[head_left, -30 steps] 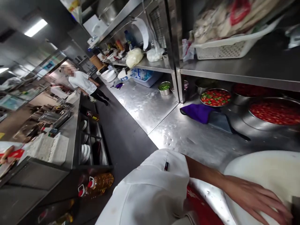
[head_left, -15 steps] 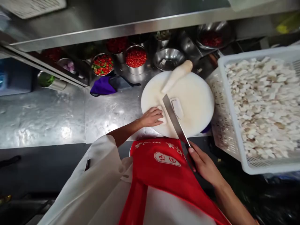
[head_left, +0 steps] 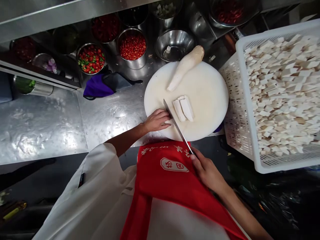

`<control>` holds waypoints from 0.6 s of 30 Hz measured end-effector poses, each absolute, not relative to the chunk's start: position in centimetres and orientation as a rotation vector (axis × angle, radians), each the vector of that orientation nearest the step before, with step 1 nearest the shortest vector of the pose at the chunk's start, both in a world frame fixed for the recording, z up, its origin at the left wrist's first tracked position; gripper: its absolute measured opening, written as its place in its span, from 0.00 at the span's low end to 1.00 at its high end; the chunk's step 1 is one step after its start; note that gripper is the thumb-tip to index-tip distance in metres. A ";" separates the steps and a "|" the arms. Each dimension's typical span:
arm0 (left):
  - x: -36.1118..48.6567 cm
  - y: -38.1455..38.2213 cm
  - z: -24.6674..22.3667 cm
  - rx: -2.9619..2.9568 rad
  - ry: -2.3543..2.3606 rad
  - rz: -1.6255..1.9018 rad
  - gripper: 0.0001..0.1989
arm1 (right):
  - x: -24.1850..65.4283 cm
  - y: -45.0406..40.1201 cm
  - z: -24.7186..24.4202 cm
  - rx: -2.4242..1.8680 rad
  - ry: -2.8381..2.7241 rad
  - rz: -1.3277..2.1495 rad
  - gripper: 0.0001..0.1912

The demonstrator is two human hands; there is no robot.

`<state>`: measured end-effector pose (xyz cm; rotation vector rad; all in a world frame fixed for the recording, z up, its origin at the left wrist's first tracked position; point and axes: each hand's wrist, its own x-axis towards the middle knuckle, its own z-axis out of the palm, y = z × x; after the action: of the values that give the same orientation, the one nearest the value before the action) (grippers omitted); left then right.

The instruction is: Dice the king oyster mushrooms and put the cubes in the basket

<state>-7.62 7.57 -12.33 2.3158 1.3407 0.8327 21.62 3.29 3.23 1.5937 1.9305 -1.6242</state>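
On the round white cutting board, my left hand has its fingers curled over a pale mushroom piece mostly hidden beneath them. My right hand grips the handle of a long kitchen knife. The blade reaches up and left across the board, its edge right beside my left fingertips. Just right of the blade lie several cut white mushroom slices, side by side. A whole king oyster mushroom rests at the back of the board, its brownish end over the rim.
A white plastic basket full of diced mushroom stands on the right. Behind the board are a steel bowl, a pot of chopped red chilli and a pot of mixed peppers. A purple cloth item lies on the steel counter.
The knife has shifted left, closer to my left fingers, and its blade stands more upright on edge. Cut slices now lie more spread to its right. The view has tilted and moved closer.
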 end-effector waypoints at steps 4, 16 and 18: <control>-7.9 7.5 -12.1 2.315 1.269 0.860 0.13 | 19.6 4.7 -0.7 1.584 2.082 -1.605 0.34; -8.2 7.0 -12.4 2.359 1.317 1.007 0.09 | 22.8 3.3 4.4 1.522 1.858 -1.780 0.32; -8.2 7.0 -12.3 2.333 1.325 0.962 0.10 | 22.9 3.2 5.0 1.522 1.803 -1.765 0.32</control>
<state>-8.16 7.05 -12.33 2.3328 1.3254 0.9620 22.85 3.21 5.02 1.5221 1.8030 -1.7654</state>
